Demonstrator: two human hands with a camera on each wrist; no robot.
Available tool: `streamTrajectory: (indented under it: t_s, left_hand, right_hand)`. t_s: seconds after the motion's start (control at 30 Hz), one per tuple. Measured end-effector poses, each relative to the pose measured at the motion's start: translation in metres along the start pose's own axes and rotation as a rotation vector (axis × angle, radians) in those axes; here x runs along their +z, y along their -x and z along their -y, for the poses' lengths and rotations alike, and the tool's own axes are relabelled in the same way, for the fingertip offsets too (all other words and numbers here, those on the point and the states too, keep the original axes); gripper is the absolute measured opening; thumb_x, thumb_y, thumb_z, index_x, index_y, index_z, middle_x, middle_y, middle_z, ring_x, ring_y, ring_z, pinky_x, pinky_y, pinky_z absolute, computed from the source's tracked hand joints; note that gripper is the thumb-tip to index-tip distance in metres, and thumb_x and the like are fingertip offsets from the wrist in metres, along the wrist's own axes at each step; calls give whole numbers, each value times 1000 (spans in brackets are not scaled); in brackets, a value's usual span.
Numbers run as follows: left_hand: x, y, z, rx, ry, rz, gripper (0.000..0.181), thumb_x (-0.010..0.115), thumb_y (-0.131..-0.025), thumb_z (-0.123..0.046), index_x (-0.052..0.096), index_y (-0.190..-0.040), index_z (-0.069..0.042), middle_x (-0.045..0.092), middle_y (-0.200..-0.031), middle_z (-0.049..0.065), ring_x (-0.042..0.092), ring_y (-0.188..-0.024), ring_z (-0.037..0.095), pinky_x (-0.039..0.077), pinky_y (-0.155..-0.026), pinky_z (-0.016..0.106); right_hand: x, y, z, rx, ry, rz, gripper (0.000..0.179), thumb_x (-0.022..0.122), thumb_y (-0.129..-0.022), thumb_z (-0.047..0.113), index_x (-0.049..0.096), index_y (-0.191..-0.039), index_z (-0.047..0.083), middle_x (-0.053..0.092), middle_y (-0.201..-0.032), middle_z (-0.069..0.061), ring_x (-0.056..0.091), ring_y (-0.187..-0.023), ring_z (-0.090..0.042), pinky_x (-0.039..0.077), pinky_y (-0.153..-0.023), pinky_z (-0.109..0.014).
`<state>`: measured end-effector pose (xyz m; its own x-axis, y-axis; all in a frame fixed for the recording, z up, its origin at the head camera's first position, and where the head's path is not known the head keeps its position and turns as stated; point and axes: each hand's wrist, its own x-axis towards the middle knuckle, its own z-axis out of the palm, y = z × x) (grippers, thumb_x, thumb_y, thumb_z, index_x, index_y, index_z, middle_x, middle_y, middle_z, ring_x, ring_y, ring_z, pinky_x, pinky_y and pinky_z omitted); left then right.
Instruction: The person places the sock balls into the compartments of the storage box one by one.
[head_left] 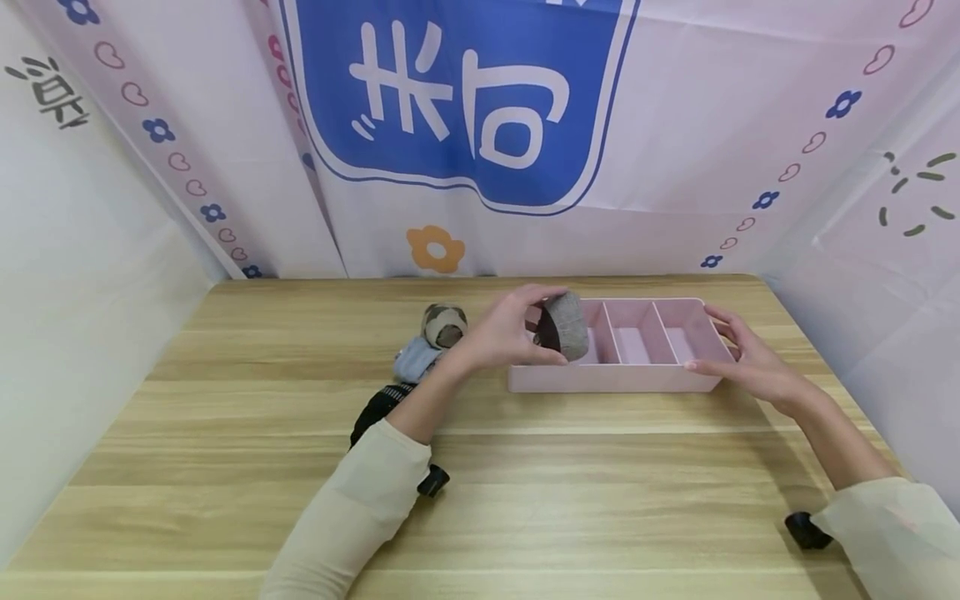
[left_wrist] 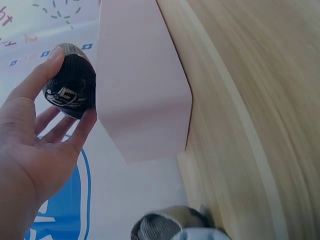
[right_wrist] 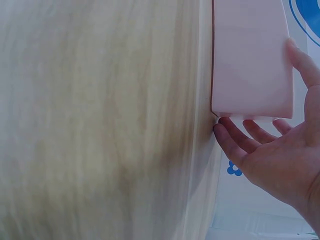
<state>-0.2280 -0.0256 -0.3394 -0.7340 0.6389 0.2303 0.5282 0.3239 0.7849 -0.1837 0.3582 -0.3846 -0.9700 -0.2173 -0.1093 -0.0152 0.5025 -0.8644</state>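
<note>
My left hand [head_left: 510, 333] grips a balled-up sock [head_left: 567, 325], grey with a black patterned part, between thumb and fingers. The sock is over the left part of a pink divided box [head_left: 607, 379]; in the left wrist view its dark knit side [left_wrist: 70, 82] shows a pale motif. My right hand [head_left: 757, 367] holds the box's right end, thumb at the front rim and fingers along the end wall. In the right wrist view the fingertips [right_wrist: 225, 122] are right at the lower edge of that wall.
Left of the box lie a camouflage rolled sock [head_left: 444, 323], a light blue rolled cloth [head_left: 415, 360] and a black knit bundle [head_left: 375, 410] partly hidden by the left forearm. All rest on a wooden table [head_left: 570, 500]. Printed curtains [head_left: 660, 167] stand behind and at both sides.
</note>
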Motion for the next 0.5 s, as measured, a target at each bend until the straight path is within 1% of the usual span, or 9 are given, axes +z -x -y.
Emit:
streamTrajectory:
  t_s: [0.13, 0.3, 0.37, 0.5]
  left_hand:
    - [7, -8, -2, 14, -24, -2, 92, 95, -73, -10, 48, -151, 0, 57, -139, 18, 65, -108, 26, 58, -85, 23]
    - [17, -18, -3, 24, -50, -3, 91, 95, -74, -13, 49, -151, 0, 57, -140, 17, 59, -114, 27, 58, -87, 27]
    - [21, -22, -4, 26, -44, -3, 91, 95, -74, -13, 48, -151, 0, 58, -140, 17, 58, -114, 27, 59, -88, 30]
    - [29, -28, -5, 35, -38, 14, 93, 94, -75, -13, 45, -153, 1, 55, -143, 18, 58, -115, 26, 57, -91, 32]
  right_hand:
    - [0, 0, 1, -1, 1, 0, 104, 73, -95, 16, -2, -166, 8, 3, -167, -34, 10, -150, -60, 16, -116, -75]
    - [0, 0, 2, 2, 1, 1, 104, 73, -95, 16, -2, -166, 7, 3, -167, -35, 10, -150, -59, 16, -116, -75]
    - [0, 1, 2, 4, 0, 2, 104, 73, -95, 16, -2, -166, 7, 3, -167, -35, 9, -150, -59, 16, -116, -75]
    - [0, 1, 1, 3, -6, 2, 103, 73, -95, 16, -2, -166, 8, 2, -167, -34, 8, -151, -59, 15, -117, -75]
